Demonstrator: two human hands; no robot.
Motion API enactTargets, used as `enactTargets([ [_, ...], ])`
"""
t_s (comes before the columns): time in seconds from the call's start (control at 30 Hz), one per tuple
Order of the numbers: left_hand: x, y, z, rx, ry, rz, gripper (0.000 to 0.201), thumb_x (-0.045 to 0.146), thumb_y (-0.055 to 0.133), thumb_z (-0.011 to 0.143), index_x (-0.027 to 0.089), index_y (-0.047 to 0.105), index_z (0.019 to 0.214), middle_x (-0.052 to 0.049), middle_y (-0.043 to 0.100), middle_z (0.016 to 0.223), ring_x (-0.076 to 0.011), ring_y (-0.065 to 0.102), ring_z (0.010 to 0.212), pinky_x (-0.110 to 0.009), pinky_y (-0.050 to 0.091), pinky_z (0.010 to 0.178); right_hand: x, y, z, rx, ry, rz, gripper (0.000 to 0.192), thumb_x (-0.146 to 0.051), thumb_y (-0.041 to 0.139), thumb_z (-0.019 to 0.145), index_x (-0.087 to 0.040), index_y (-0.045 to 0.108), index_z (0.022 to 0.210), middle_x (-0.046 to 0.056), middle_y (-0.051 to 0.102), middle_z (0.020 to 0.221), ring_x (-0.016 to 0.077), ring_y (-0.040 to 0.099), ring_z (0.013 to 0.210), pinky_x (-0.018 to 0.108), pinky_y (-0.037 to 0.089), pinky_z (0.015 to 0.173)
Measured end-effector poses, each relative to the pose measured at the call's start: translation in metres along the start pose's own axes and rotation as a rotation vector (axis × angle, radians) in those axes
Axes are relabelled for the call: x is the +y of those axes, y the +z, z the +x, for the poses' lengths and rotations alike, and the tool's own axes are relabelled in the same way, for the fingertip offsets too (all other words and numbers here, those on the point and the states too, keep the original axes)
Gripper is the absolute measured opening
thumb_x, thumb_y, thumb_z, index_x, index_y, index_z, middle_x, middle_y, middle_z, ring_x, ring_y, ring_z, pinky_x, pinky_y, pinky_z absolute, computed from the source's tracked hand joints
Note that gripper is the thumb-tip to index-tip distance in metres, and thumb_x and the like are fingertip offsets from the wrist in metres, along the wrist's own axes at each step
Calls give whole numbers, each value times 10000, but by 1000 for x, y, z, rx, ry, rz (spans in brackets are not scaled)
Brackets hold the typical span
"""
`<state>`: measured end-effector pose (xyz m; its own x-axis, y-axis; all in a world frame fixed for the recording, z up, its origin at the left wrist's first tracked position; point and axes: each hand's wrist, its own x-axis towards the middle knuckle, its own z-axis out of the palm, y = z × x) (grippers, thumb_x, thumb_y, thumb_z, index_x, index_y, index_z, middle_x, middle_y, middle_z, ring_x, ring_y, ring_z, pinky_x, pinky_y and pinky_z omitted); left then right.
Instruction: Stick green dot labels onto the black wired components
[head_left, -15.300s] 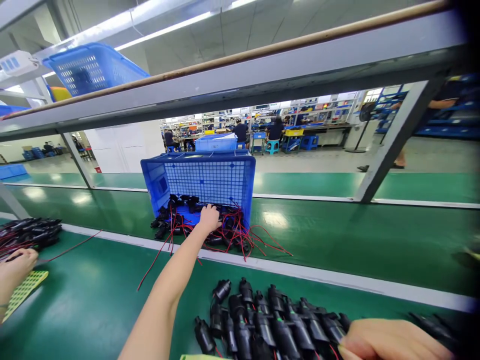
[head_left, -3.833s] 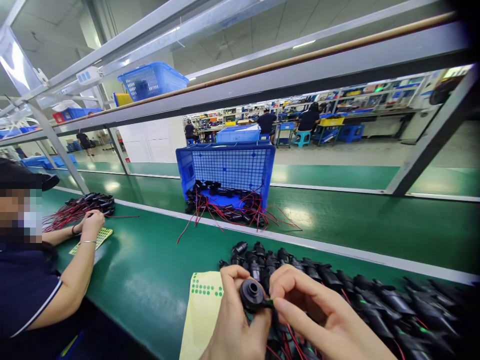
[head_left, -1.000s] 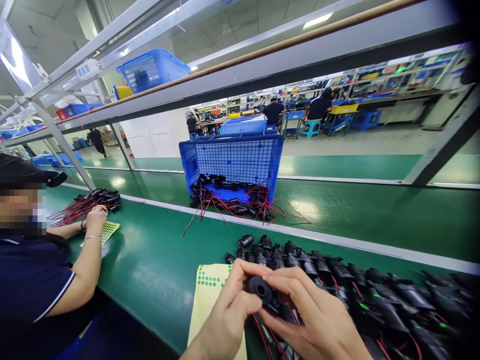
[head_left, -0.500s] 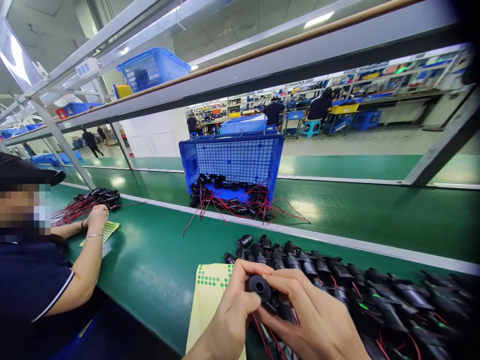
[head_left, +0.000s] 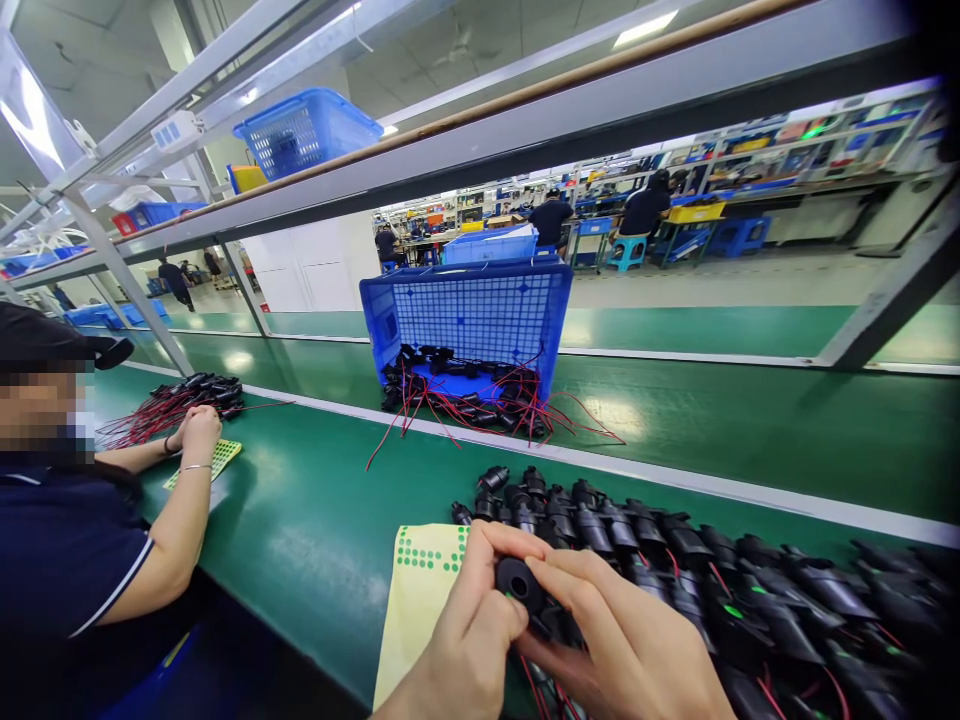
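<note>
Both my hands hold a small black pump (head_left: 519, 582), its round end with a central hole facing me. My left hand (head_left: 466, 625) pinches it between thumb and fingers on the left. From the right, the fingers of my right hand (head_left: 626, 625) press on its edge and cover much of its body. A bit of green shows beside my left thumb. Red wires (head_left: 534, 685) hang below my hands. Under my left hand lies a pale yellow sheet (head_left: 409, 610) with green round stickers. Rows of similar black pumps (head_left: 697, 545), some with green dots, lie behind and right of my hands.
A blue crate (head_left: 465, 300) lies on its side beyond the white strip, with black pumps and red wires spilling out. At left, a co-worker's hands (head_left: 196, 435) are over a sticker sheet (head_left: 225, 458), near another pump pile (head_left: 199, 395). A shelf beam (head_left: 480, 150) crosses above.
The held pump has tilted slightly, and my right fingers have shifted a little across its end face. Both hands keep their grip. The view has moved slightly.
</note>
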<state>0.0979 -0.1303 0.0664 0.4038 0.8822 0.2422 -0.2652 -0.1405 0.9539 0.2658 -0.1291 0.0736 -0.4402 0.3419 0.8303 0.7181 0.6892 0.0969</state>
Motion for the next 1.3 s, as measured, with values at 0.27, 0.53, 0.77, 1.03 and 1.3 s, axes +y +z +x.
enactTargets([
  [0.27,7,0,3,-39,-39,-109,370,238,509,856,190,563,1219,-106,575,1251,-306,496,1220,-499,350,1084,-1,-6,22,94,154,218,58,-169,572,955,-211,598,985,54,753,787,162,754,650,215,605,535],
  [0.53,9,-4,4,-28,-46,-110,320,237,490,879,193,583,1182,-106,582,1245,-310,496,1235,-493,350,1085,1,-4,20,72,148,207,64,-169,582,944,-198,595,999,43,737,787,153,742,648,218,594,541],
  [0.77,7,-3,2,-11,-19,-87,336,158,450,835,201,579,1142,-85,586,1208,-275,502,1191,-450,359,1048,-4,-5,23,80,75,136,83,-146,529,976,-184,586,1023,73,771,796,166,774,686,227,631,593],
  [1.03,1,-2,4,-25,-48,-249,347,206,520,842,189,570,1185,-85,597,1193,-264,513,1162,-431,355,1040,1,-1,18,41,65,211,126,-150,535,969,-179,590,1078,103,785,925,176,782,831,240,646,715],
  [1.3,11,-20,-2,-248,-67,16,427,431,574,996,243,539,1378,-99,598,1348,-292,515,1312,-431,346,1135,22,-25,23,-251,252,657,551,-22,628,777,-294,626,1257,-2,661,1000,143,644,924,237,557,805],
])
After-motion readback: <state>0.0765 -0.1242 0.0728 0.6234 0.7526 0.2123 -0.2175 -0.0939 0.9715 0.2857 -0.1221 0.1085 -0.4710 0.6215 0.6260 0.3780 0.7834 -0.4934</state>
